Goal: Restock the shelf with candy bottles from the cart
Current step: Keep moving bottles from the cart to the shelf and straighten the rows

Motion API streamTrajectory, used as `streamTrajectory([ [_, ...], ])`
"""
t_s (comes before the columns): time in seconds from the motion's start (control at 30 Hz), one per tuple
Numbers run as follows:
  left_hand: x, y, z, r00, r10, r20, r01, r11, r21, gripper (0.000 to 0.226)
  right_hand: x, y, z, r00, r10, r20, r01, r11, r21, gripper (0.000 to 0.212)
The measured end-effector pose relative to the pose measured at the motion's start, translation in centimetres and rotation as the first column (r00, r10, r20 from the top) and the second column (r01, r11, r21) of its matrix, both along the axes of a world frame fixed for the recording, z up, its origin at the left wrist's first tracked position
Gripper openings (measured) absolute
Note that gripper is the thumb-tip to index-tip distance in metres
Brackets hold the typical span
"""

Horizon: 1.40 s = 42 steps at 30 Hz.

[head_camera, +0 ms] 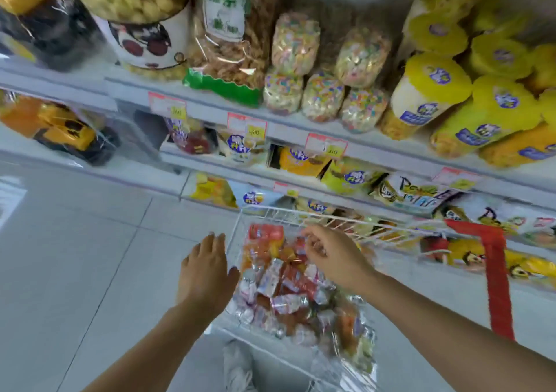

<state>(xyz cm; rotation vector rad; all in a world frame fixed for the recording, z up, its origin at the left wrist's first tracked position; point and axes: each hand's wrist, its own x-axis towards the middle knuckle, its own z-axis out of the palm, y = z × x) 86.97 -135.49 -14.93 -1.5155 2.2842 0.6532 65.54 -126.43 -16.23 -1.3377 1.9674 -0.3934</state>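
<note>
A white wire cart (304, 214) stands in front of the shelves, filled with clear containers of red, orange and white wrapped candies (288, 283). My left hand (207, 268) hovers flat at the cart's left edge, fingers straight and holding nothing. My right hand (334, 256) hangs over the candy load with fingers loosely curled and nothing in them. On the upper shelf (301, 121) lie clear bottles of pastel candy (323, 96), stacked in two layers.
Yellow-lidded snack tubs (433, 90) lie right of the pastel bottles; big snack bags (225, 45) and a jar of puffs (135, 0) stand to the left. Lower shelves hold snack packets (349, 175). The cart's red handle (496, 271) is at right. Grey tiled floor (75, 256) lies left.
</note>
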Motion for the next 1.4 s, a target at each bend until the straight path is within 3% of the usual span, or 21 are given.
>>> streamTrajectory([
  [0.13, 1.2, 1.4, -3.6, 1.000, -0.007, 0.016, 0.006, 0.996, 0.091, 0.074, 2.5, 0.9, -6.1, 0.998, 0.057, -0.020, -0.052, 0.978, 0.203, 0.038],
  [0.23, 1.5, 2.3, -5.3, 0.999, 0.008, -0.043, -0.002, 0.993, 0.121, 0.077, 3.5, 1.2, -9.5, 0.974, 0.160, -0.160, -0.099, 0.937, 0.335, 0.047],
  [0.4, 1.9, 3.5, -6.5, 0.989, 0.056, -0.136, -0.043, 0.994, 0.099, 0.084, 4.6, 1.4, -12.4, 0.889, 0.272, -0.369, -0.117, 0.913, 0.390, 0.059],
  [0.53, 2.2, 3.8, -6.9, 0.985, 0.050, -0.167, -0.038, 0.997, 0.072, 0.084, 5.1, 1.5, -13.0, 0.821, 0.331, -0.465, -0.126, 0.900, 0.418, 0.047],
  [0.77, 2.3, 3.4, -6.7, 0.989, 0.011, -0.144, -0.007, 1.000, 0.029, 0.079, 4.4, 2.2, -12.6, 0.851, 0.271, -0.449, -0.135, 0.941, 0.311, 0.050],
  [0.83, 2.3, 3.2, -6.5, 0.992, -0.020, -0.127, 0.018, 1.000, -0.016, 0.074, 3.6, 2.6, -11.9, 0.894, 0.205, -0.398, -0.121, 0.967, 0.226, 0.052],
  [0.9, 2.1, 2.9, -6.3, 0.978, -0.054, -0.204, 0.035, 0.995, -0.094, 0.063, 2.8, 2.7, -10.6, 0.953, 0.113, -0.280, -0.094, 0.992, 0.083, 0.052],
  [0.97, 1.6, 2.8, -6.2, 0.910, -0.088, -0.406, 0.018, 0.985, -0.173, 0.043, 2.3, 2.1, -8.6, 0.989, 0.083, -0.123, -0.087, 0.996, -0.023, 0.054],
  [1.03, 0.2, 2.5, -5.1, 0.837, 0.071, -0.542, -0.072, 0.997, 0.019, 0.034, 2.1, 1.2, -6.7, 0.990, 0.132, -0.042, -0.136, 0.985, -0.109, 0.055],
  [1.07, -0.4, 2.3, -4.6, 0.814, 0.204, -0.543, -0.125, 0.976, 0.179, 0.032, 2.1, 0.7, -5.8, 0.987, 0.161, -0.028, -0.164, 0.975, -0.149, 0.056],
  [1.13, -1.6, 1.8, -4.1, 0.721, 0.489, -0.491, -0.223, 0.835, 0.504, 0.033, 2.4, -0.2, -4.6, 0.978, 0.208, -0.014, -0.206, 0.955, -0.212, 0.056],
  [1.2, -2.2, 1.4, -4.0, 0.591, 0.665, -0.457, -0.240, 0.686, 0.687, 0.033, 2.7, -0.9, -3.9, 0.973, 0.231, -0.010, -0.227, 0.945, -0.235, 0.057],
  [1.3, -1.9, 0.9, -3.7, 0.424, 0.781, -0.458, -0.266, 0.591, 0.762, 0.019, 3.0, -1.8, -3.6, 0.973, 0.225, 0.046, -0.210, 0.954, -0.213, 0.063],
  [1.4, -0.6, 0.3, -4.0, 0.259, 0.868, -0.423, -0.385, 0.494, 0.779, 0.027, 3.0, -2.1, -4.3, 0.982, 0.104, 0.159, -0.064, 0.968, -0.243, 0.051],
])
